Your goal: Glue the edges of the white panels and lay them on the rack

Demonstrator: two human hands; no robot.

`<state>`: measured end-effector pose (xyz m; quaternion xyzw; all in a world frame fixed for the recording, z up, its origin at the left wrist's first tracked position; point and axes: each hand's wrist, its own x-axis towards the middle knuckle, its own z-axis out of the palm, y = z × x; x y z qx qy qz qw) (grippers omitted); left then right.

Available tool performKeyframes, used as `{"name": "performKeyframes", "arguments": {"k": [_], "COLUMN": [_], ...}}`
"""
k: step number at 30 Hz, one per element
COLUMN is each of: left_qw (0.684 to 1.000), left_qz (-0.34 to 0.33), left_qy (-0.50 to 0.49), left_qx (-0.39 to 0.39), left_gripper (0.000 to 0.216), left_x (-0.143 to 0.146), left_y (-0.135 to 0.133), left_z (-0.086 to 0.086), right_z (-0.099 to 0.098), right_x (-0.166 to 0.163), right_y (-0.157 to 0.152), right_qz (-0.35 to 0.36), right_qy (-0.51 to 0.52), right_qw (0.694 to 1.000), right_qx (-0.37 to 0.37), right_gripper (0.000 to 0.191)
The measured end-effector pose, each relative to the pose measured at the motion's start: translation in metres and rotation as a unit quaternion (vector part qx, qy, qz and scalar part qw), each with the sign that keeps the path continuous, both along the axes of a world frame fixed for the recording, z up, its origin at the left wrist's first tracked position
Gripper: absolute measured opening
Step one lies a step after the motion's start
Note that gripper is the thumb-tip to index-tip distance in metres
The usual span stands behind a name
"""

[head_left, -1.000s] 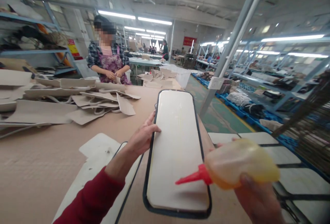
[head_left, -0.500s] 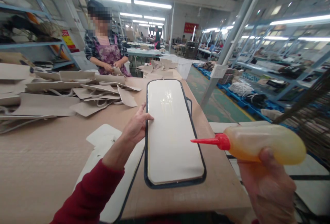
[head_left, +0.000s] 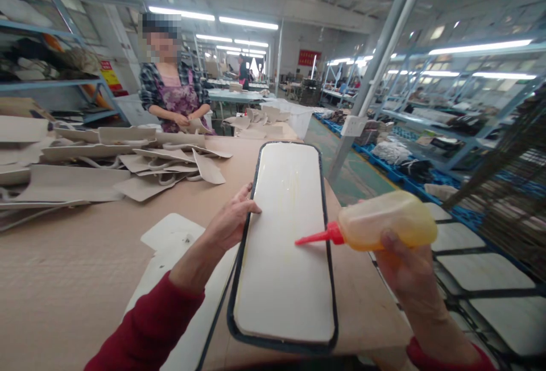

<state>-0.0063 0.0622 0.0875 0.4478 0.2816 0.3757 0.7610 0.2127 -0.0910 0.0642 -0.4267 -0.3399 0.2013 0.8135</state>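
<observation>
Fingers of the left hand (head_left: 234, 220) are clamped on the left edge of the dark-rimmed white panel (head_left: 281, 277), thumb upon its face; those of the right hand (head_left: 405, 271) are wrapped around the yellowish bottle (head_left: 384, 223), right of the panel. Panel's long axis: running away from the wearer, over the table (head_left: 98, 263); whether lifted, I cannot tell. Bottle's axis: roughly crosswise to the panel, red nozzle (head_left: 316, 238) pointing left, tip over the panel's face; contact I cannot confirm remotely. Nearer the panel: the left hand, touching it.
</observation>
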Motion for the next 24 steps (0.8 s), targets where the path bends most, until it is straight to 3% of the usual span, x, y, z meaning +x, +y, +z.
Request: {"name": "performKeyframes", "arguments": {"k": [4, 7, 9, 13, 17, 19, 24], "left_qw": [1.000, 0.999, 0.999, 0.997, 0.995, 0.993, 0.971], "left_qz": [0.022, 0.032, 0.040, 0.062, 0.046, 0.008, -0.140], "left_qy": [0.012, 0.020, 0.026, 0.041, 0.083, 0.107, 0.144], "left_qx": [0.000, 0.003, 0.006, 0.018, 0.029, 0.047, 0.132], "left_gripper": [0.060, 0.057, 0.055, 0.056, 0.059, 0.055, 0.049], "left_x": [-0.003, -0.001, -0.001, -0.006, -0.006, 0.000, 0.033], "left_y": [0.008, 0.011, 0.011, 0.015, 0.023, 0.024, 0.013], "left_z": [-0.002, -0.002, -0.001, -0.007, -0.026, -0.040, -0.076], "right_z": [-0.013, -0.004, 0.007, 0.018, 0.000, -0.015, -0.047], "right_x": [-0.005, -0.006, -0.001, 0.022, 0.039, 0.044, 0.059], "right_y": [-0.027, -0.038, -0.043, -0.066, -0.106, -0.125, -0.161], "right_qz": [0.074, -0.032, -0.129, -0.272, -0.342, -0.353, -0.345], "right_qy": [0.017, 0.117, 0.186, 0.306, 0.401, 0.385, 0.259], "right_qw": [0.994, 0.991, 0.974, 0.910, 0.846, 0.849, 0.902], "right_qx": [-0.079, -0.054, -0.003, 0.067, 0.075, 0.074, 0.022], "right_gripper": [0.063, 0.068, 0.061, 0.029, 0.031, 0.031, 0.033]}}
